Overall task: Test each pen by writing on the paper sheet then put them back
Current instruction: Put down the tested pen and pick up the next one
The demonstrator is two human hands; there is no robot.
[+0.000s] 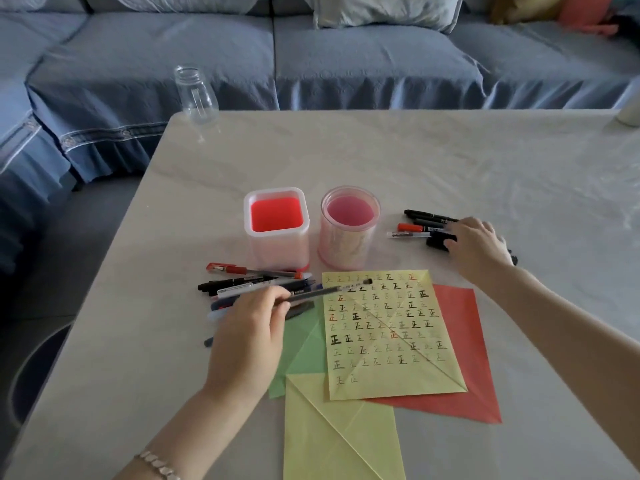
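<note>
Evidently I keep my left hand [249, 327] pinching a pen [329, 289] over the yellow sheet [388, 337] at centre frame, ready to write, while my right hand [478, 244] lies loosely spread on the right-hand pens [420, 223] to fetch another.

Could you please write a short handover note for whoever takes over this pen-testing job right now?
Left hand: grip closed on a thin clear pen with dark ink, its tip over the top edge of the yellow paper sheet covered in written marks.
Right hand: resting on the small group of black and red pens on the right; whether it grips one I cannot tell.
The pile of mixed pens on the left lies beside the square red-bottomed holder; the round pink-bottomed holder stands next to it. Both holders look empty.
Done: many rows of test marks.
Left: test the remaining pens, then return all to the holders.
</note>
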